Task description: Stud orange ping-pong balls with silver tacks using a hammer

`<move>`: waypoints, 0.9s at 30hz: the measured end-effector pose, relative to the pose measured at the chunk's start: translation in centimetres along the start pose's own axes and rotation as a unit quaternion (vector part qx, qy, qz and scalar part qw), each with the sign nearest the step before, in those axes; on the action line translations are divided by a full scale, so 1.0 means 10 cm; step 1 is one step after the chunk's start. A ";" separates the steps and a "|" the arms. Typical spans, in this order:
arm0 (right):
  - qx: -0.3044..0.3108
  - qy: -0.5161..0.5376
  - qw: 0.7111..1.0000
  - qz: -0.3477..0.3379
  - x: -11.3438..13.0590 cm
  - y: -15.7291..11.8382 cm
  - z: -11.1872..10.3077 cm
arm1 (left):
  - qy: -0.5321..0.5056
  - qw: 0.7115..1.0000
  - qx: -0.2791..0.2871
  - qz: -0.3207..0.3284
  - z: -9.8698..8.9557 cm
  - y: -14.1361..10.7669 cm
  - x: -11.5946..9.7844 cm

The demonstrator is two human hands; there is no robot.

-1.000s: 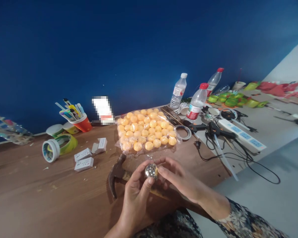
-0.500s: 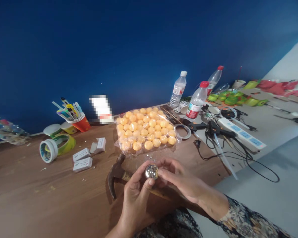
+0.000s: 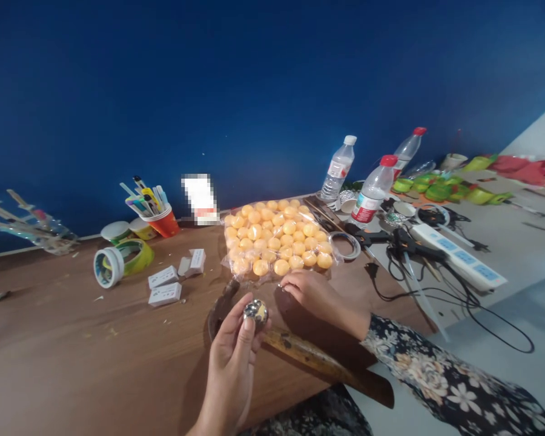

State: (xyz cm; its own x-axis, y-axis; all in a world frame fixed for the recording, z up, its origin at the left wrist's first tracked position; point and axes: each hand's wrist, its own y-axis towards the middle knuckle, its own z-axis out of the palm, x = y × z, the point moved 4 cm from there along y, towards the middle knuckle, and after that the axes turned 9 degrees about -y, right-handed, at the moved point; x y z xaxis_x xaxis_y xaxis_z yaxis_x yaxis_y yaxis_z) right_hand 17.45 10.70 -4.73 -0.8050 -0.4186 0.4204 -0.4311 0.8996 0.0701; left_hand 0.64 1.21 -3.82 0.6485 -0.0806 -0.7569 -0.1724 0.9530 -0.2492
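A shiny silver ball (image 3: pixel 255 311) with a pale yellowish patch on its face is held between the thumb and fingers of my left hand (image 3: pixel 234 345). My right hand (image 3: pixel 306 289) is low over the wooden table, its fingers closed at small shiny bits (image 3: pixel 281 287); what exactly they pinch is too small to name. Just beyond those fingertips lies a clear plastic bag of orange balls (image 3: pixel 277 239). Under both hands rests a claw hammer (image 3: pixel 313 354), its head partly hidden behind my left hand and its wooden handle pointing to the lower right.
On the left are small white boxes (image 3: pixel 165 295), tape rolls (image 3: pixel 109 267) and an orange cup of pens (image 3: pixel 166 221). To the right stand plastic bottles (image 3: pixel 373 194), near glue guns (image 3: pixel 413 245), a white power strip (image 3: pixel 458 254) and black cables (image 3: pixel 481 324).
My right hand has left the silver ball and moved forward to the small shiny bits by the bag. My left hand still holds the ball, slightly further left, and the hammer handle is now uncovered.
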 end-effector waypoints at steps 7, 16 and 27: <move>-0.017 -0.014 1.000 -0.014 0.01 0.04 0.08 | -0.012 1.000 0.007 -0.017 -0.01 -0.01 0.07; -0.063 0.144 0.985 0.076 -0.31 0.13 0.11 | -0.013 0.999 -0.008 -0.034 -0.02 0.02 0.10; -0.004 0.374 0.924 0.081 -0.15 -0.16 -0.08 | -0.024 0.995 0.021 -0.093 0.05 -0.02 0.22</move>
State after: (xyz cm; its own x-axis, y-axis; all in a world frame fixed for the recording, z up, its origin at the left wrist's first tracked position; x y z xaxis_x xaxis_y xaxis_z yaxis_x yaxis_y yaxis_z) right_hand 19.62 9.97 -4.78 -0.3512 -0.0769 0.9331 -0.3242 0.9449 -0.0442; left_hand 2.45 1.02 -5.10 0.7014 -0.2444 -0.6695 -0.0149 0.9341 -0.3566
